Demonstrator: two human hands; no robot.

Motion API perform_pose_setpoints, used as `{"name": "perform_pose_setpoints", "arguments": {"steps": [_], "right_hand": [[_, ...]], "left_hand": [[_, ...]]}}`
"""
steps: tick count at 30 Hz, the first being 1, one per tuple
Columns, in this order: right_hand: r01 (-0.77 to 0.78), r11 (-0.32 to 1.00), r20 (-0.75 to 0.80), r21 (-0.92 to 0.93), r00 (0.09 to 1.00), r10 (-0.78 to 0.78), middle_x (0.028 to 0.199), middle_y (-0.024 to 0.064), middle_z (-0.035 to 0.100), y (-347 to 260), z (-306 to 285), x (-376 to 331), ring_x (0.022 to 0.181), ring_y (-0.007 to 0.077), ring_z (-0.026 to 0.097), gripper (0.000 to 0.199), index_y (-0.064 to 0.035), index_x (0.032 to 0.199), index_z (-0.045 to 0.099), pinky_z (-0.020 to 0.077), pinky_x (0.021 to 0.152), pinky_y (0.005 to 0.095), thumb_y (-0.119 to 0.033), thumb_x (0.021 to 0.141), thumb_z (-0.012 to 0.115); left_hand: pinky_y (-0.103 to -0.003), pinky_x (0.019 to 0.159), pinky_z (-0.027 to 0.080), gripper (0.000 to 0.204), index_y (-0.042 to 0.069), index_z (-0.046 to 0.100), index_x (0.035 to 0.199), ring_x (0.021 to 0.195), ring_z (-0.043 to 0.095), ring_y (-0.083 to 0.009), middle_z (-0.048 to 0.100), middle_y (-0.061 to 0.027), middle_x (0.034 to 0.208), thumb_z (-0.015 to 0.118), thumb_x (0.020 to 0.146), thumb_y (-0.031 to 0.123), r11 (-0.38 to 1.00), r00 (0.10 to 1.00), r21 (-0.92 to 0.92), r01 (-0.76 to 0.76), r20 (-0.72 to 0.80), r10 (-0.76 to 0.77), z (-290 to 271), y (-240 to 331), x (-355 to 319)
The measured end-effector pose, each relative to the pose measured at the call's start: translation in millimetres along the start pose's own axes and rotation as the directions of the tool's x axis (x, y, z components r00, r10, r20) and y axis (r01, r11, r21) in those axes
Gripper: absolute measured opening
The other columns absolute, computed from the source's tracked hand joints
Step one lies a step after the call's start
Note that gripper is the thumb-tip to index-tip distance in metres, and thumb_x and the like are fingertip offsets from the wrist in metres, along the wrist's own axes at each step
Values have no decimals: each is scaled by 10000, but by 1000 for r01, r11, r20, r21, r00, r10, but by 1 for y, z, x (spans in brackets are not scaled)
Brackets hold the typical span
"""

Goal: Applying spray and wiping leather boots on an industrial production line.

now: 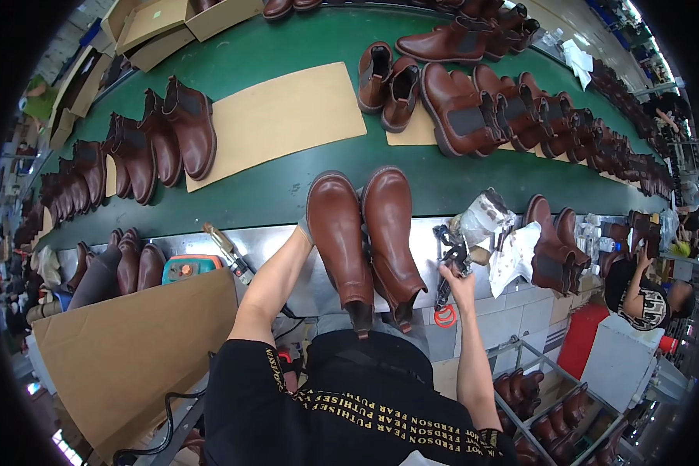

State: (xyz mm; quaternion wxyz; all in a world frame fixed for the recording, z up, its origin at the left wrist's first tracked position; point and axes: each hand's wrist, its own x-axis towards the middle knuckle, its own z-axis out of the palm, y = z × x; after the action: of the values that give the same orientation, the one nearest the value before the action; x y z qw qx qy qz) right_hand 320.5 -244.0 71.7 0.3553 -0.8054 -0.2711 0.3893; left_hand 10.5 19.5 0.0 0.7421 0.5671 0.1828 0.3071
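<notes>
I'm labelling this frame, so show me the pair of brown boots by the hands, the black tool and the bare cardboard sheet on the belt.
pair of brown boots [365, 233]: head view, on the right boot's upper.
black tool [452, 255]: head view, on its body above the right hand.
cardboard sheet [279, 116]: head view, on its bare middle.

Far left past your bench: open tan cardboard boxes [159, 27], flaps up. Lower left beside you: a large brown carton [124, 349], plain-sided. By your right hand: a crumpled clear plastic wrapper [483, 216] over white paper.
</notes>
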Motion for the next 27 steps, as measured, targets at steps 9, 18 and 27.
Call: {"name": "perform_pose_setpoints", "arguments": {"steps": [9, 18, 27], "right_hand": [[176, 978, -96, 113, 982, -165, 796, 2, 585, -84, 7, -43, 766, 84, 510, 203, -5, 873, 609, 427, 697, 266, -198, 882, 669], [282, 940, 306, 193, 893, -331, 732, -6, 593, -245, 12, -104, 671, 55, 500, 227, 13, 1023, 640, 432, 608, 234, -155, 878, 687], [302, 944, 368, 134, 869, -331, 665, 2, 518, -273, 19, -103, 660, 66, 433, 280, 35, 909, 632, 406, 614, 247, -238, 882, 692]], "left_hand": [[-333, 1042, 400, 311, 49, 512, 1290, 1140, 523, -177, 558, -89, 1263, 466, 996, 138, 999, 999, 46, -21, -23, 22, 0, 8, -3], [-334, 1041, 401, 314, 44, 510, 1291, 1146, 521, -182, 556, -95, 1264, 471, 991, 130, 997, 999, 67, -32, -14, 33, 1, 16, 7], [-336, 1040, 402, 317, 40, 508, 1292, 1151, 519, -186, 554, -100, 1265, 476, 987, 122, 998, 1000, 68, -11, 30, 9, -1, 26, 20]]}}
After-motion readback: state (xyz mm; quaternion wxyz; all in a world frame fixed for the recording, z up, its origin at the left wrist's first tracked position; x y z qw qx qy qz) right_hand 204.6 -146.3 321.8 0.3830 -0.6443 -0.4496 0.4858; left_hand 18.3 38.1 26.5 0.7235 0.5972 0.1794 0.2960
